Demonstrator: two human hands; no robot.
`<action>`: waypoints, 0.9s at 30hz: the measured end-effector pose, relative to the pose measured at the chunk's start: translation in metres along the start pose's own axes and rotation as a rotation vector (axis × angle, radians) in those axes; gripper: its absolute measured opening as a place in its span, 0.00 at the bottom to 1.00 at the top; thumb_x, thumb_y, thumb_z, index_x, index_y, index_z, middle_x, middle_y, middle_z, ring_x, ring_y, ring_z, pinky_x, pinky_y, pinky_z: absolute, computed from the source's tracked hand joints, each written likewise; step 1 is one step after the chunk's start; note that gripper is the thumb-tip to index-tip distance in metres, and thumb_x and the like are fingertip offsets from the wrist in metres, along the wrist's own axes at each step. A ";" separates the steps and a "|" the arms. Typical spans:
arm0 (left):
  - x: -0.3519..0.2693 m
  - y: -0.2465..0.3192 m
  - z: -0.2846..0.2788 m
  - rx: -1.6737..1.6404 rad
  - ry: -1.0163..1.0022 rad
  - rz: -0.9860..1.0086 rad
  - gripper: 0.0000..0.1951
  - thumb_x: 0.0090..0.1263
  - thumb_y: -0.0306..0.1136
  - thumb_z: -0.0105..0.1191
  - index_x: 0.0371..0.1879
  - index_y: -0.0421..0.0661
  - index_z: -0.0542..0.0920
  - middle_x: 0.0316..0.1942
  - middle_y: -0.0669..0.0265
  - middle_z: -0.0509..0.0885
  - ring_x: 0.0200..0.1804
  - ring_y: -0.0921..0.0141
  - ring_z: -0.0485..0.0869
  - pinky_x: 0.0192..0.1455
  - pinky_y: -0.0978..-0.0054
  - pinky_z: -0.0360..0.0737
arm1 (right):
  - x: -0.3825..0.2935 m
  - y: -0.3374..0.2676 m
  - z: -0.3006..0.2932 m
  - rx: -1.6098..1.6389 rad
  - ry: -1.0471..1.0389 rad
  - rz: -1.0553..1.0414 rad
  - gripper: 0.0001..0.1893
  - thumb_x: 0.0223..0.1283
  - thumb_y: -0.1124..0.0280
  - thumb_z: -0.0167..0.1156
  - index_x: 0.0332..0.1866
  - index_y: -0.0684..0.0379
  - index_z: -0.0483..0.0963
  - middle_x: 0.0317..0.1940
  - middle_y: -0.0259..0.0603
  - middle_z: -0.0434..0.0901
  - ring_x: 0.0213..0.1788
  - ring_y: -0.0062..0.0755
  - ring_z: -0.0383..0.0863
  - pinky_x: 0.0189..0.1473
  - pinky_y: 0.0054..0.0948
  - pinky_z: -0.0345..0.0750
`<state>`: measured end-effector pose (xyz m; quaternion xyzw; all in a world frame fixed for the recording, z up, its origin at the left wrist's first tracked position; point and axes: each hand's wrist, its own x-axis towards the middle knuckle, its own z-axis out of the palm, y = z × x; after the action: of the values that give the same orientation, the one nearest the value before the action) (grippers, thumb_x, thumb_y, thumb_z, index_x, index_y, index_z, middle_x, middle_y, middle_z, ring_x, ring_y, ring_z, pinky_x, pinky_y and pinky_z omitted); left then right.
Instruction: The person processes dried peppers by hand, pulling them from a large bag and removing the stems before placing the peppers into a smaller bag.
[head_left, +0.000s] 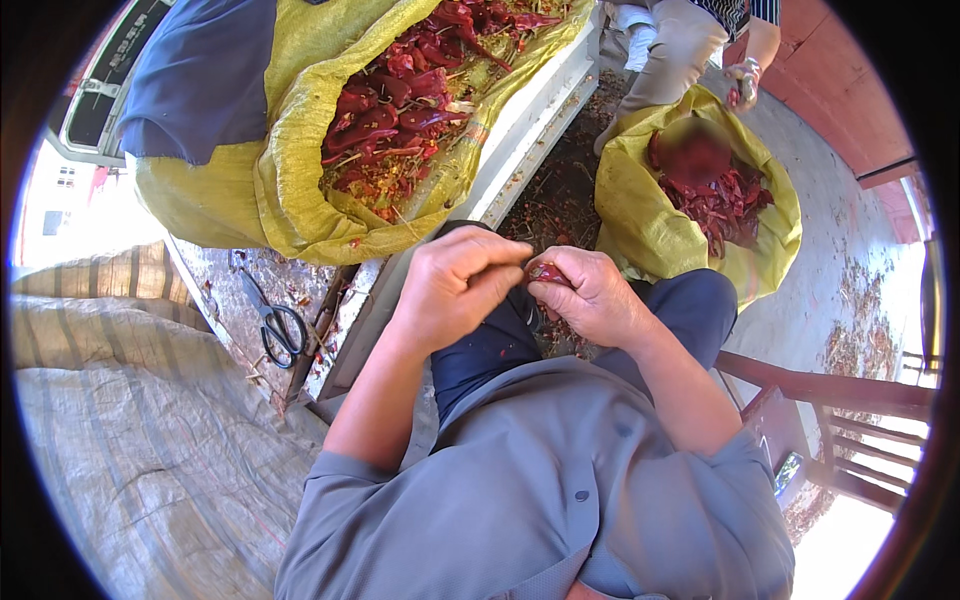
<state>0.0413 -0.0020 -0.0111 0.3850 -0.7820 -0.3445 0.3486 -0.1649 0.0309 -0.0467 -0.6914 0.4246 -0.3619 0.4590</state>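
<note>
Before my chest, my right hand closes around a dark red dried chilli, part of which shows between thumb and fingers. Close beside it on the left, my left hand has its thumb and fingertips pinched near the chilli's end; whether anything is between them cannot be told. Beyond my left hand lies a yellow woven sack, its mouth rolled back over many dried red chillies with stems and loose seeds. A second yellow woven sack stands on the floor past my right knee, with red chilli pieces inside.
Black-handled scissors lie on the littered worktop at left, beside a striped woven sheet. Across from me sits another person, one hand over the second sack. A wooden chair stands at right. Chilli scraps litter the floor.
</note>
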 end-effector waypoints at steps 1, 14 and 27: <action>0.000 0.004 -0.001 0.017 -0.037 0.099 0.09 0.61 0.20 0.66 0.39 0.40 0.89 0.36 0.59 0.89 0.39 0.68 0.88 0.42 0.72 0.84 | 0.000 0.000 -0.001 -0.001 -0.008 0.013 0.08 0.67 0.71 0.64 0.42 0.65 0.77 0.32 0.45 0.80 0.33 0.41 0.82 0.37 0.35 0.78; 0.007 0.008 0.000 0.398 -0.226 0.260 0.05 0.54 0.20 0.63 0.28 0.41 0.83 0.27 0.60 0.84 0.30 0.58 0.85 0.34 0.66 0.82 | -0.001 0.007 -0.004 -0.245 -0.056 -0.130 0.08 0.63 0.71 0.65 0.41 0.63 0.76 0.35 0.50 0.80 0.39 0.54 0.82 0.41 0.44 0.79; 0.000 -0.004 0.025 0.063 -0.027 -0.337 0.03 0.59 0.22 0.61 0.31 0.39 0.84 0.28 0.60 0.86 0.31 0.73 0.84 0.36 0.74 0.80 | -0.012 0.018 0.002 -0.196 0.171 -0.274 0.12 0.54 0.78 0.71 0.42 0.58 0.78 0.32 0.42 0.79 0.35 0.45 0.83 0.36 0.36 0.80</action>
<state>0.0222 0.0031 -0.0270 0.5166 -0.7216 -0.3785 0.2630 -0.1727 0.0388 -0.0654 -0.7508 0.3970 -0.4357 0.2980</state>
